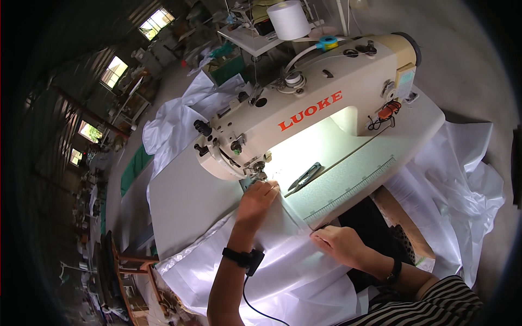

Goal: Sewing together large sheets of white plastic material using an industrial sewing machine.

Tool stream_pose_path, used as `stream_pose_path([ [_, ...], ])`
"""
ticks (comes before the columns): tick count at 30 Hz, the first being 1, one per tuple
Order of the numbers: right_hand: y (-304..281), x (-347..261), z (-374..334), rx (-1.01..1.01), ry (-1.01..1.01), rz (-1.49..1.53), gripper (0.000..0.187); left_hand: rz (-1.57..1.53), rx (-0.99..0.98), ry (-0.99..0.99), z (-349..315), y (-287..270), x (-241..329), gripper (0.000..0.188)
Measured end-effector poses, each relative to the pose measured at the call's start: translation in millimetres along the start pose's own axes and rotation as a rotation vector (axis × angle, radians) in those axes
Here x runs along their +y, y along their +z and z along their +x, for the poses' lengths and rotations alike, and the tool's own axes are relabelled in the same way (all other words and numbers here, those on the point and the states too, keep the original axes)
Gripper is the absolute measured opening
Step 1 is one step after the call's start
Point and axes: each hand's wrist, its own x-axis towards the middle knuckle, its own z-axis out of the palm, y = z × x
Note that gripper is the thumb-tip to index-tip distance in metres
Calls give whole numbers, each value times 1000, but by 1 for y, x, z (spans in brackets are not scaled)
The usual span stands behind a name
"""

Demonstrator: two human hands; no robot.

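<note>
A white, shiny plastic-like sheet (pixel 217 258) lies over the near edge of the sewing machine's bed and hangs down in front of me. My left hand (pixel 258 202) is closed on the sheet's edge, its fingertips right by the presser foot (pixel 260 175). Lower and to the right, my right hand (pixel 340 244) pinches the same edge at the front of the table. Between the two hands the edge runs as a fairly straight band. The pale sewing machine (pixel 310 98) has its lamp lit over the bed. The needle tip is hidden behind my left fingers.
Thread snips (pixel 305 177) rest on the bed under the arm, beside a printed ruler scale (pixel 353 187). More white sheeting (pixel 187 111) is heaped beyond the table, and another length (pixel 454 185) hangs at the right. A white thread cone (pixel 289 20) stands behind the machine.
</note>
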Motion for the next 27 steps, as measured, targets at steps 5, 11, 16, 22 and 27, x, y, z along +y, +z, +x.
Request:
stream_pose_path([
  [5,2,7,1,-113,243,147,22,-13,-26,-4,0,0,3,22],
  [11,1,-7,-1,-83,383,531,27,-7,-4,-41,-4,1,1,21],
  [16,1,-32,8,17,4,50,41,36,8,-66,-25,-1,7,20],
  [22,18,-45,12,-181,-74,-427,48,107,-72,-347,-51,0,49,62],
  [27,24,-38,36,-141,-88,-374,46,43,-3,-318,-33,1,27,61],
])
